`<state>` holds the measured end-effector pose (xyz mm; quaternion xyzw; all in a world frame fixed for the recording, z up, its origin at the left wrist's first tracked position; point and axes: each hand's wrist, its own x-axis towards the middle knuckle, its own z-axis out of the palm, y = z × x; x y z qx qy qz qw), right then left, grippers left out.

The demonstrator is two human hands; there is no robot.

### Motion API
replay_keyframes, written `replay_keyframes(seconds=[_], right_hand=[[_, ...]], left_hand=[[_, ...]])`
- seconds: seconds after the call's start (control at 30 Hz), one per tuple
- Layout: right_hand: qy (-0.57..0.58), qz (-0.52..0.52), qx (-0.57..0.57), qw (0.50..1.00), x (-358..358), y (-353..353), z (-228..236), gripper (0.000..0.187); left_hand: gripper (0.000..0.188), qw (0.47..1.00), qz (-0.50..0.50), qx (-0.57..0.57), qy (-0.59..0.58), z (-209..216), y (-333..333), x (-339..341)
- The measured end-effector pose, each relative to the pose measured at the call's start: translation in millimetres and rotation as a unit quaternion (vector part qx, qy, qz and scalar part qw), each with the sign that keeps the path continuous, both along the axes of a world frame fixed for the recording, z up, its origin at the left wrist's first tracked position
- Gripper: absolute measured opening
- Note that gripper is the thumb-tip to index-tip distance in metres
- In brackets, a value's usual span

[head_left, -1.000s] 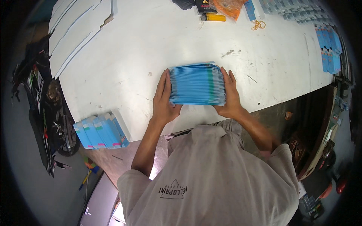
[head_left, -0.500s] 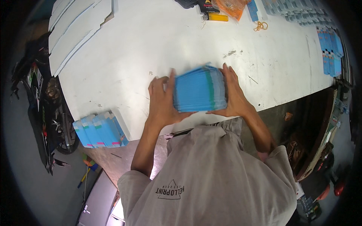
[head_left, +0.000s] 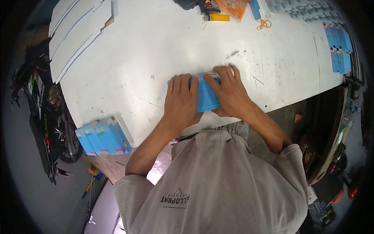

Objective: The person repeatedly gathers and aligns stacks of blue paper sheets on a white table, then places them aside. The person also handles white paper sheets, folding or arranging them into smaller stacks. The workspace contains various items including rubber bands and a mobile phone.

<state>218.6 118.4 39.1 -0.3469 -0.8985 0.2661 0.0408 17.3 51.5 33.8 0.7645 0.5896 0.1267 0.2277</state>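
A thick stack of thin blue printed card pieces [head_left: 207, 97] is between my hands, close to the near edge of the white table [head_left: 136, 46]. From the left, my left hand [head_left: 180, 99] wraps the stack with its fingers over the top. My right hand [head_left: 233, 93] closes round the other side, its thumb lying across the upper face. Both hands hide the stack's ends, so only a middle strip of blue edges shows.
Several blue bundles [head_left: 103, 136] stand at the table's left near edge, with more blue bundles [head_left: 339, 48] at the far right. White sheets [head_left: 80, 31] lie far left. A yellow lighter [head_left: 218, 18], orange bag [head_left: 231, 7], rubber bands [head_left: 264, 24] and grey-blue stacks [head_left: 307, 9] are at the back.
My hands have shifted from the two sides of the stack to over its top, covering more of it. The fan of blue edges now looks narrower between them.
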Motion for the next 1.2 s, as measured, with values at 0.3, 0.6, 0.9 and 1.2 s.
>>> replay_keyframes(seconds=[0.3,0.6,0.9,1.2], right_hand=[[-0.021,-0.011,0.11,0.994,-16.0,-20.2,18.6,0.112],[-0.108,0.036,-0.008,0.993,-19.7,6.9,22.9,0.119],[-0.057,0.023,0.079,0.995,-19.0,5.8,-2.3,0.121],[0.123,-0.036,0.117,0.985,13.1,-67.7,-5.2,0.104]], left_hand=[[0.092,0.994,0.039,0.085,0.065,7.4,-5.4,18.9],[0.1,0.998,0.018,-0.014,0.056,20.7,8.2,11.6],[0.095,0.994,0.04,0.058,0.088,-4.5,11.0,12.9],[0.1,0.997,0.029,-0.009,0.072,2.3,15.1,12.7]])
